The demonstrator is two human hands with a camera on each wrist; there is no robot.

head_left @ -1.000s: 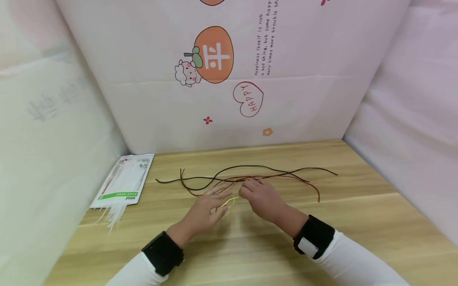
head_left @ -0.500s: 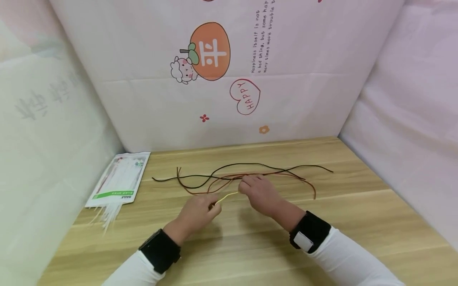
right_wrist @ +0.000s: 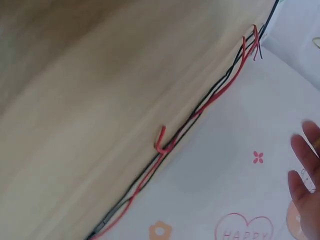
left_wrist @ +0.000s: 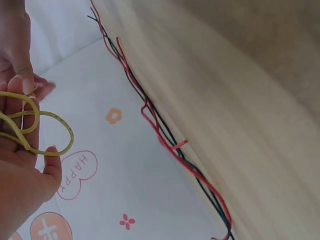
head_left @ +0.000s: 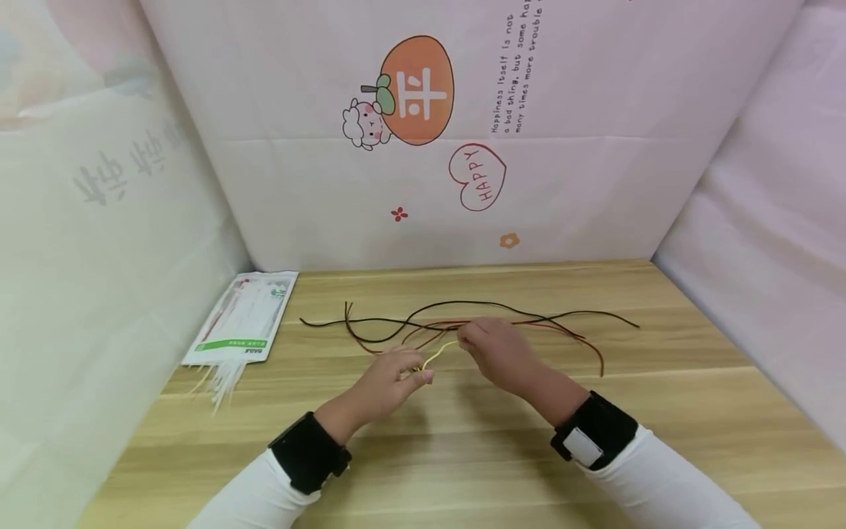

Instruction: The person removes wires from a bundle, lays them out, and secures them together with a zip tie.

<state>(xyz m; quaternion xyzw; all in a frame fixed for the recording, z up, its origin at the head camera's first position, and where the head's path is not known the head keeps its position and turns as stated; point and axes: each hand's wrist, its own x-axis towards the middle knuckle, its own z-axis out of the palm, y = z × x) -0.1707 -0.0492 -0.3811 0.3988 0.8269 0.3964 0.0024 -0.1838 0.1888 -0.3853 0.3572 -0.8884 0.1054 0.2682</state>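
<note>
In the head view, my left hand (head_left: 380, 386) holds part of a thin yellow wire (left_wrist: 72, 135) between thumb and fingers. Loose loops of it lie over those fingers in the left wrist view. My right hand (head_left: 502, 353), to the right and slightly farther back, pinches the same wire, and a short kinked stretch runs between the two hands. Both hands are above the table, and the back of the right hand hides its fingertips in the head view. Behind them lie long black wires (head_left: 463, 301) and red wires (head_left: 598, 354), crossing each other on the wood.
A white printed bag (head_left: 247, 308) lies at the table's left back, with white cable ties (head_left: 225, 378) sticking out of its open front end. Cloth walls with printed pictures enclose the wooden table (head_left: 463, 470) at the back and both sides.
The left fingers were spread beside the yellow loops, then drew in around the wire. Now the left hand is nearer the right one. The black and red wires stay put; the head view has shifted slightly.
</note>
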